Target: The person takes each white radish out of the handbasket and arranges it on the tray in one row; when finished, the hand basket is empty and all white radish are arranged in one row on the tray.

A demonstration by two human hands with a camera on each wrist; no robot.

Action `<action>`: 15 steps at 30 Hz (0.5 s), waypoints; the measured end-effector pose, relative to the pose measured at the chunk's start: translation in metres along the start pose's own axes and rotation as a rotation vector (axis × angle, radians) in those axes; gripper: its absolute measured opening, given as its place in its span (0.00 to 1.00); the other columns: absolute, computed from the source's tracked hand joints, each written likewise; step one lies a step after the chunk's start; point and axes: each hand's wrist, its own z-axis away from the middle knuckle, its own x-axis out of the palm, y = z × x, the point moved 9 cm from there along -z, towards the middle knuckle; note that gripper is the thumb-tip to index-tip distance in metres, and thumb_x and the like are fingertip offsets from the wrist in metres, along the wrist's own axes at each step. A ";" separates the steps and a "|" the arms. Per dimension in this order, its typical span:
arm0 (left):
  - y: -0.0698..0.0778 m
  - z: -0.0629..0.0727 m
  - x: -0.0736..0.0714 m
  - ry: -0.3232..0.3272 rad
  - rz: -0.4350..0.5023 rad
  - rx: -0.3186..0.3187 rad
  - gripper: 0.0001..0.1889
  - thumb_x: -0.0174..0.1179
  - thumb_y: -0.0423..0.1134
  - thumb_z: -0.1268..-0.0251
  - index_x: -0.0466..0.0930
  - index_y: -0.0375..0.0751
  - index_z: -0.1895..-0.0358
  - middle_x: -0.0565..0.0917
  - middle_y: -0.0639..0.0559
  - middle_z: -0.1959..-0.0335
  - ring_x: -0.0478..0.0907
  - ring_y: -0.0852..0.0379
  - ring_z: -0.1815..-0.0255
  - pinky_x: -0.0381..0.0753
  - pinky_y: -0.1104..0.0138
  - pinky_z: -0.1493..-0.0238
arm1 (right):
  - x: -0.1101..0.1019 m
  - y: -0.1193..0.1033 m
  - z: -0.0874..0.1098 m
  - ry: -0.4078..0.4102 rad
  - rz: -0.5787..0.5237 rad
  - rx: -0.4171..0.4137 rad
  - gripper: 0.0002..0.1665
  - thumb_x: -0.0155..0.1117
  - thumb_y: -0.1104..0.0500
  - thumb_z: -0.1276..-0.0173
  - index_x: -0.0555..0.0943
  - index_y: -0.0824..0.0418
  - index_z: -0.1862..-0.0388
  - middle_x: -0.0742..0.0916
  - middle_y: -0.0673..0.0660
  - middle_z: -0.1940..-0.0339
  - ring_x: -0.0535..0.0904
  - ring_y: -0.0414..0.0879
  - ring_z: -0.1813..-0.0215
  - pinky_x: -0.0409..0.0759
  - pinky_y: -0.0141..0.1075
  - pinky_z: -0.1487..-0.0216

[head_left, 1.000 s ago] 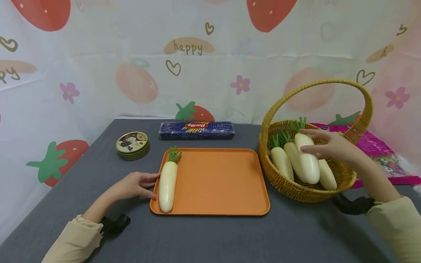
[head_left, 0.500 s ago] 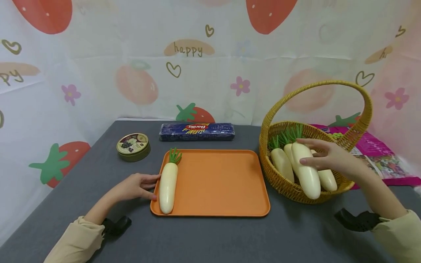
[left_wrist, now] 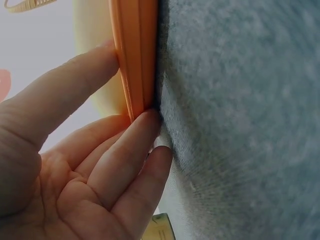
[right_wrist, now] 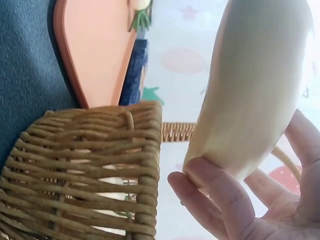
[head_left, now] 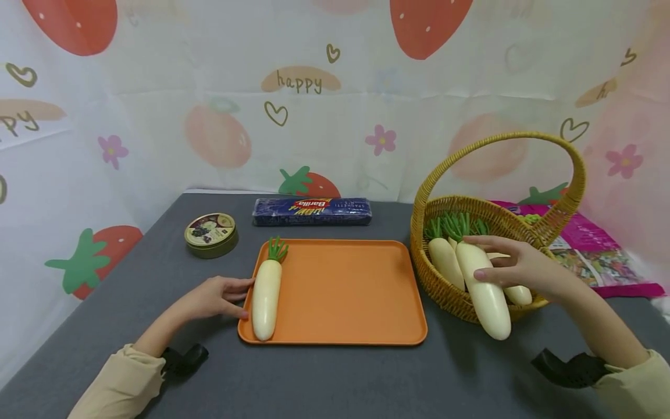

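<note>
My right hand (head_left: 515, 270) grips a white radish (head_left: 488, 305) with green leaves, its thumb and fingers around the upper part. The radish hangs tilted over the front rim of the wicker basket (head_left: 445, 294), lower end out past it. In the right wrist view the radish (right_wrist: 255, 85) stands beyond the basket's woven wall. Several more radishes lie inside the basket. My left hand (head_left: 217, 299) rests at the left edge of the orange tray (head_left: 350, 291), fingertips touching the rim (left_wrist: 135, 60). Another radish (head_left: 267, 299) lies on the tray's left side, leaves away from me.
Behind the tray lies a blue spaghetti pack (head_left: 311, 212). A round gold tin (head_left: 211, 234) stands at the back left. A pink printed bag (head_left: 602, 256) lies behind and right of the basket. A printed curtain (head_left: 335, 128) hangs along the grey table's (head_left: 335, 384) back edge.
My right hand has drawn the radish forward and its lower end now sticks out past the basket's front rim. The left hand stays at the tray's edge.
</note>
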 end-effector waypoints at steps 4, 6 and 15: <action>-0.001 0.000 0.001 0.005 -0.002 -0.011 0.40 0.68 0.41 0.51 0.59 0.22 0.39 0.62 0.26 0.41 0.70 0.41 0.47 0.75 0.60 0.54 | 0.005 -0.001 0.002 -0.009 -0.022 -0.005 0.36 0.59 0.61 0.37 0.58 0.63 0.32 0.61 0.70 0.37 0.63 0.68 0.41 0.76 0.49 0.58; -0.001 -0.001 0.002 0.010 -0.006 -0.014 0.40 0.68 0.42 0.52 0.60 0.22 0.39 0.63 0.27 0.42 0.70 0.41 0.47 0.75 0.60 0.54 | 0.008 -0.002 0.004 -0.010 -0.017 -0.017 0.35 0.59 0.61 0.37 0.59 0.62 0.32 0.61 0.70 0.37 0.62 0.68 0.41 0.76 0.47 0.58; 0.001 -0.001 0.000 0.016 -0.003 -0.034 0.40 0.68 0.42 0.52 0.60 0.22 0.39 0.63 0.27 0.42 0.70 0.41 0.47 0.74 0.58 0.53 | 0.039 -0.020 0.014 -0.107 -0.054 -0.135 0.33 0.59 0.66 0.38 0.62 0.60 0.34 0.61 0.70 0.36 0.65 0.65 0.42 0.76 0.48 0.56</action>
